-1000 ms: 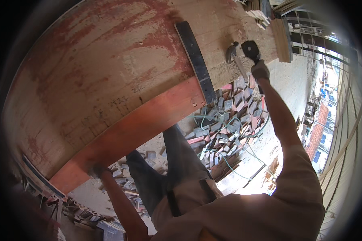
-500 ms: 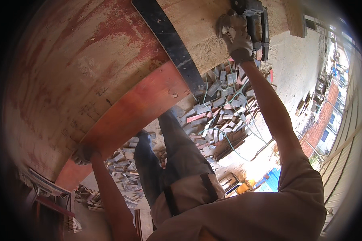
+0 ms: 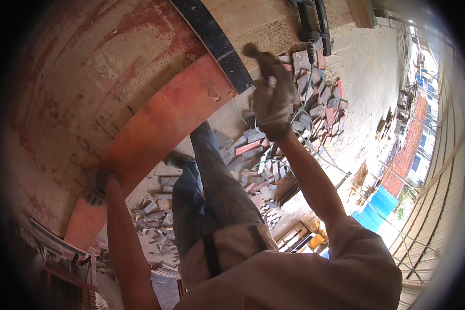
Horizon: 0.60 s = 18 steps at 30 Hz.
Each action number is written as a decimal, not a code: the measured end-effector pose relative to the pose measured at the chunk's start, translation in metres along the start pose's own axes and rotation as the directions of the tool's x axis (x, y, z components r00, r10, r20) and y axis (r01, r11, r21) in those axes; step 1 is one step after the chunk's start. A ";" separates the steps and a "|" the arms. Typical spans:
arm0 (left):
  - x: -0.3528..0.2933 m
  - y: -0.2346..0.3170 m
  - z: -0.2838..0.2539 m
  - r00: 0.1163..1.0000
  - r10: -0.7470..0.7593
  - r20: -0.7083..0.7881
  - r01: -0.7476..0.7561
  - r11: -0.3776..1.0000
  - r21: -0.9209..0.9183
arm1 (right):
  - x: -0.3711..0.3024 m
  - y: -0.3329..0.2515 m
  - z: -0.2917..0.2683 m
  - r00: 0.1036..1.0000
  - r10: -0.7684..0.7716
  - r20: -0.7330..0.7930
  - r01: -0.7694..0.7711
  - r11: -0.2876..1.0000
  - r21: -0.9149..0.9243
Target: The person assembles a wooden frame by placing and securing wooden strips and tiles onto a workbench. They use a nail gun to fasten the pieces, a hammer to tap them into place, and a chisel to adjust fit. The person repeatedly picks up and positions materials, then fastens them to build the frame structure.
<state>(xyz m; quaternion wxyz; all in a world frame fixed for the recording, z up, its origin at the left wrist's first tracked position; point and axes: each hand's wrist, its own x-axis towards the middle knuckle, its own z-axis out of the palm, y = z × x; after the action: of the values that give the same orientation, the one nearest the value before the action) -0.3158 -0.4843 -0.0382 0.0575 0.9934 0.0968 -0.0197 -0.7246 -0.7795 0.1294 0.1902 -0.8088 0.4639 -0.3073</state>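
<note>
Currently, your left hand (image 3: 98, 188): gloved, set on the reddish board (image 3: 160, 121) toward its left end; fingers bent down against it; whether they grip or only press, you cannot tell from this view.
Your right hand (image 3: 271, 106): gloved, closed around a hammer (image 3: 261, 59), raised in front of the board's right end; hand and tool both blurred, the dark head pointing away from you.
Reddish board: long, laid along the near edge of the tabletop (image 3: 103, 57); its right end meets a black strip (image 3: 222, 49), its left end reaches a second dark strip (image 3: 54, 236); a small chipped mark shows near the right end.
Tabletop: broad worn wood, stained red in patches, dark scribbled marks above the board.
Power tool: black power tool (image 3: 307, 26) at the far right of the tabletop, beyond your right hand; a pale green hose (image 3: 309, 95) hangs below it.
Far corner: stacked wood (image 3: 362, 13) near the power tool.
Floor: wood offcuts (image 3: 250, 147) heaped beyond and beside your legs (image 3: 217, 181); pale bare ground to the right.
Right side: blue sheet (image 3: 377, 206); ribbed pale panel (image 3: 434, 222).
</note>
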 end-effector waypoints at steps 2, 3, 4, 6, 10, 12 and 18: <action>0.001 0.002 0.002 1.000 0.023 0.000 -0.023 1.000 -0.017 | -0.017 -0.006 0.007 0.981 0.066 0.181 -0.053 0.996 -0.078; 0.002 0.004 0.003 0.999 0.033 -0.002 -0.033 0.999 -0.024 | -0.021 -0.004 0.006 0.954 0.179 0.241 -0.154 0.981 -0.117; 0.002 0.004 0.003 1.000 0.028 -0.007 -0.028 0.999 -0.025 | -0.028 -0.004 0.006 0.941 0.179 0.286 -0.118 0.968 -0.221; 0.003 0.005 0.002 0.999 0.041 -0.003 -0.041 0.999 -0.014 | -0.041 0.000 0.002 0.973 0.179 0.148 -0.149 0.970 -0.190; 0.009 0.014 0.000 0.997 0.071 -0.019 -0.071 0.997 -0.018 | -0.057 0.005 0.004 0.973 0.204 0.109 -0.191 0.975 -0.116; 0.014 0.018 0.001 0.996 0.089 -0.014 -0.090 0.996 -0.020 | -0.062 0.005 0.004 0.949 0.278 0.151 -0.259 0.957 -0.131; 0.018 0.017 0.002 0.995 0.094 -0.025 -0.094 0.996 -0.003 | -0.067 -0.006 -0.004 0.893 0.445 -0.060 -0.446 0.895 -0.003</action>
<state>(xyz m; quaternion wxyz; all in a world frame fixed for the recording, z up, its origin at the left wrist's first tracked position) -0.2948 -0.4973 -0.0397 0.0592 0.9969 0.0508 -0.0046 -0.7489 -0.7180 0.1143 0.2354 -0.6735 0.6446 -0.2746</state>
